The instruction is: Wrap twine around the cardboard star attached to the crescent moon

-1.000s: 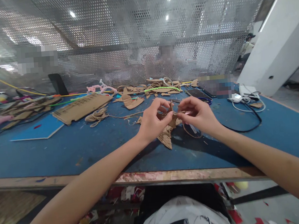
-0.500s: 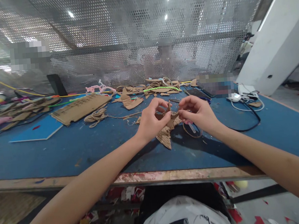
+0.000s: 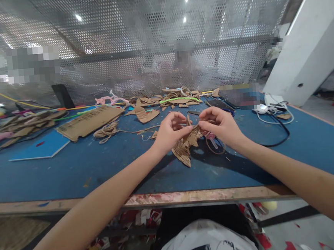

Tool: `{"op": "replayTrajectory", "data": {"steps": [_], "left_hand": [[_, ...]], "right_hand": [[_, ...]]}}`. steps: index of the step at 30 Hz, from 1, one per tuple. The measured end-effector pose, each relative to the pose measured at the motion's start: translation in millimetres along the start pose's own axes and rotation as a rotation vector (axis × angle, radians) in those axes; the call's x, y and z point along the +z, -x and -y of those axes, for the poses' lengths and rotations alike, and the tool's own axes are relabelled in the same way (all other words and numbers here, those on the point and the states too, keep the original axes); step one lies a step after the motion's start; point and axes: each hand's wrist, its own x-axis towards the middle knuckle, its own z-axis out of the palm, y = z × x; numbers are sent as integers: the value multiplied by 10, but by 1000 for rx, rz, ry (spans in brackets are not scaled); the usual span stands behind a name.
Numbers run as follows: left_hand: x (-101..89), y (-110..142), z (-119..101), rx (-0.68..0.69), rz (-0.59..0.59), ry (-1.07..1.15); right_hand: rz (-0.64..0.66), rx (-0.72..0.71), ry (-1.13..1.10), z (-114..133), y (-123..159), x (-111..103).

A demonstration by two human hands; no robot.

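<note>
Head view: both hands are near the middle of the frame, over the blue table (image 3: pixel 101 174).

Left hand (image 3: pixel 170 131): thumb and fingers curl into a small C, tips drawn in on the upper part of the brown cardboard piece (image 3: pixel 183 152). Right hand (image 3: pixel 223 127): thumb and forefinger pinched nearly together at a thin brown end on the piece's right; other fingers folded in. Can't tell if that end is card or cord.

The piece sits between and below the fingertips. A narrow bit stands up by the left fingertips; a ribbed, pointed flap hangs below toward the near edge of the table. Can't tell if the flap touches the table.

Just below the right hand: thin loop (image 3: pixel 216 153) with a pink and clear bit, partly behind the fingers. String coil (image 3: pixel 106 132) lies left of the hands, its tail running toward the left hand. Cardboard sheet (image 3: pixel 93 121) and blue board (image 3: pixel 40 147) are farther left; green braid (image 3: pixel 179 100) on scraps at upper center; white charger (image 3: pixel 260 109) at right.

Hard to read: the contact points are small and soft, left palm side is hidden, and part of the background is pixelated.
</note>
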Motion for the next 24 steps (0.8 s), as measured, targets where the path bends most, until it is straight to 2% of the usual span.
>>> {"op": "replayTrajectory", "data": {"steps": [9, 16, 24], "left_hand": [[-6, 19, -13, 188, 8, -143], [9, 56, -40, 194, 30, -185], [0, 64, -43, 210, -3, -235]], "right_hand": [[27, 12, 17, -9, 4, 3], [27, -7, 17, 11, 14, 9], [34, -17, 18, 21, 22, 11]]}}
